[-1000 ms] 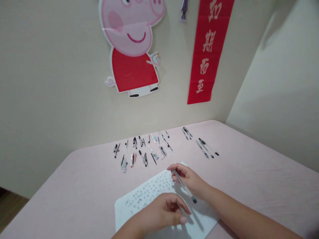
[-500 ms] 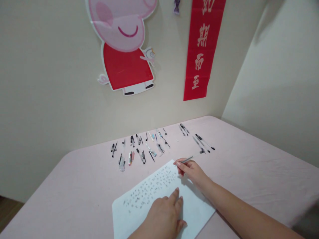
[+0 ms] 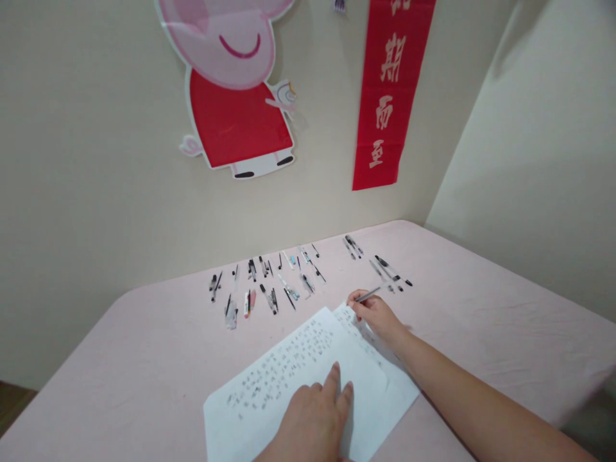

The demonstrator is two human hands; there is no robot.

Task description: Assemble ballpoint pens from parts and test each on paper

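My right hand [image 3: 376, 316] grips a slim grey pen [image 3: 368, 294] at the far right corner of a white sheet [image 3: 269, 378] covered in handwritten characters. The pen's free end points up and right, towards the loose pens. My left hand [image 3: 312, 420] lies flat on the near part of the sheet, fingers together and stretched out, holding nothing. The sheet lies slanted on a pink table [image 3: 144, 359]. A second sheet edge [image 3: 380, 378] shows under it on the right.
Several pens and pen parts [image 3: 262, 285] lie in rows on the table beyond the paper, with a few black pens [image 3: 389, 271] to the right. A cartoon pig cut-out [image 3: 235, 109] and a red banner [image 3: 387, 96] hang on the wall behind.
My right hand moved from mid-sheet to the far right corner and swung the pen's free end away from me. My left hand uncurled and now lies flat on the paper.
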